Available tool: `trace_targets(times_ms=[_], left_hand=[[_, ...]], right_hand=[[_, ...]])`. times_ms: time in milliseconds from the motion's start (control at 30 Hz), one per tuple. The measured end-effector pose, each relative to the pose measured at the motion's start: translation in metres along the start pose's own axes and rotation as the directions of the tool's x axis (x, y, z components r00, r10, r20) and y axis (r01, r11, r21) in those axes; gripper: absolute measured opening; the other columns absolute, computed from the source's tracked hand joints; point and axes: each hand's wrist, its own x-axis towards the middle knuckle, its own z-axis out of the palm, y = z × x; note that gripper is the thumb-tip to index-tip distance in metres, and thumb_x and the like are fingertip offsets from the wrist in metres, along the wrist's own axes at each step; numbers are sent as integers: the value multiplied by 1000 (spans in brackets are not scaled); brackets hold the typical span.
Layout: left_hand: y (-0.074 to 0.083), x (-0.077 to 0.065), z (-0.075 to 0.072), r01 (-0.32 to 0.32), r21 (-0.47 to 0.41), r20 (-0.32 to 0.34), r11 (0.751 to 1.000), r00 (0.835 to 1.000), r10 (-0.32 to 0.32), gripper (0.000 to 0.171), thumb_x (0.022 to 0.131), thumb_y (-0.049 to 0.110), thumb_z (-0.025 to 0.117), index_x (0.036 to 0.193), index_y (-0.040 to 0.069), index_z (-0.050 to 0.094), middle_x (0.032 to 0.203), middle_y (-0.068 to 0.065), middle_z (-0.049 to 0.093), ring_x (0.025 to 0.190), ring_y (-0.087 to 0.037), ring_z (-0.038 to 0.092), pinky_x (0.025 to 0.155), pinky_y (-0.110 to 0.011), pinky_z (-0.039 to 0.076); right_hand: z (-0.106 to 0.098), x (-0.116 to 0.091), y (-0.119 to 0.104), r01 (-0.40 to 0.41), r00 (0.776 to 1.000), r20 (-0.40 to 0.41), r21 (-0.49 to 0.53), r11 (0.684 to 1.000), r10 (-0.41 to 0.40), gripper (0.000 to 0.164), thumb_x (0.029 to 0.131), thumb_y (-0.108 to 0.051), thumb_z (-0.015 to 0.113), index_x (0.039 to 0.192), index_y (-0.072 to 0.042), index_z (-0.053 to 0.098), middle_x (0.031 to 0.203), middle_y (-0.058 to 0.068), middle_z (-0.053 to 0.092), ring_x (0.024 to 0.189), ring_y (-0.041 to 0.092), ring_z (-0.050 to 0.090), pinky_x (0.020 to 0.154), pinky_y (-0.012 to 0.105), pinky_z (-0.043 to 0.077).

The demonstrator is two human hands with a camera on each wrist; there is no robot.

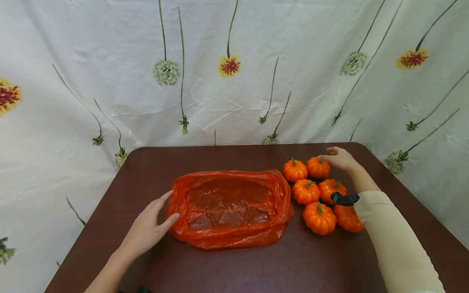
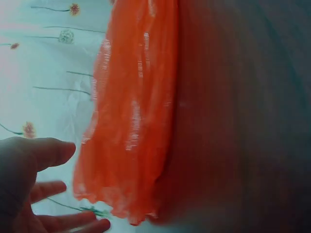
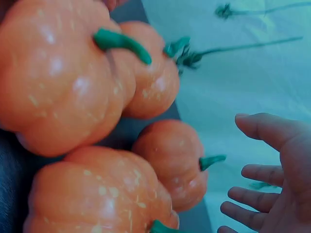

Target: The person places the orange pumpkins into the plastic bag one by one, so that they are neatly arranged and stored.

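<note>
An orange plastic bag (image 1: 227, 240) lies with its mouth spread wide and its rim folded outward; the table shows dimly through its thin bottom. Beside its left rim is my left hand (image 1: 148, 228), thumb and fingers apart. In the left wrist view the fingers (image 2: 51, 155) of that hand hold nothing next to the bag (image 2: 131, 121). My right hand (image 1: 340, 158) hovers over the back right small orange pumpkin (image 1: 318, 167), its fingers loosely bent. The right wrist view shows the right hand (image 3: 272, 170) spread and apart from the pumpkins (image 3: 172, 162).
Several small orange pumpkins with green stems, among them a front one (image 1: 319, 219), cluster to the right of the bag. My right forearm passes over the right side of the cluster. The dark brown table (image 1: 249, 268) meets a white flowered cloth (image 1: 220, 110) behind.
</note>
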Motion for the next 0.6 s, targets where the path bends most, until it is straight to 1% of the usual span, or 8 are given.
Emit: trace_targets(times_ms=[100, 233, 433, 600], left_hand=[[-4, -1, 5, -20, -14, -23, 1000, 1000, 19, 64, 94, 35, 64, 147, 7, 42, 139, -23, 47, 119, -42, 50, 94, -65, 40], [-6, -1, 9, -37, -33, -41, 999, 999, 35, 60, 93, 32, 67, 144, 8, 46, 136, -23, 50, 116, -41, 53, 92, -62, 43], [-7, -1, 13, -59, -63, -45, 996, 997, 56, 60, 91, 28, 70, 142, 7, 49, 132, -20, 53, 106, -33, 57, 87, -55, 49], [-9, 1, 14, -53, -86, -48, 995, 998, 49, 59, 90, 24, 72, 141, 5, 50, 127, -19, 55, 96, -27, 60, 80, -45, 54]], right_hand=[[2, 6, 4, -12, 1000, 24, -22, 1000, 12, 80, 96, -41, 55, 146, 13, 24, 146, 39, 26, 131, 52, 31, 105, 60, 30], [5, 15, 7, 5, 997, 73, -39, 999, -2, 77, 96, -35, 55, 144, 17, 24, 144, 40, 27, 129, 52, 32, 105, 60, 30], [15, 22, 11, -2, 995, 104, 25, 1000, -1, 80, 93, -33, 60, 144, 17, 23, 146, 39, 24, 132, 51, 29, 108, 58, 28], [21, 23, 15, -16, 992, 127, 41, 999, 10, 85, 93, -32, 62, 146, 16, 17, 147, 40, 20, 134, 53, 24, 108, 59, 26]])
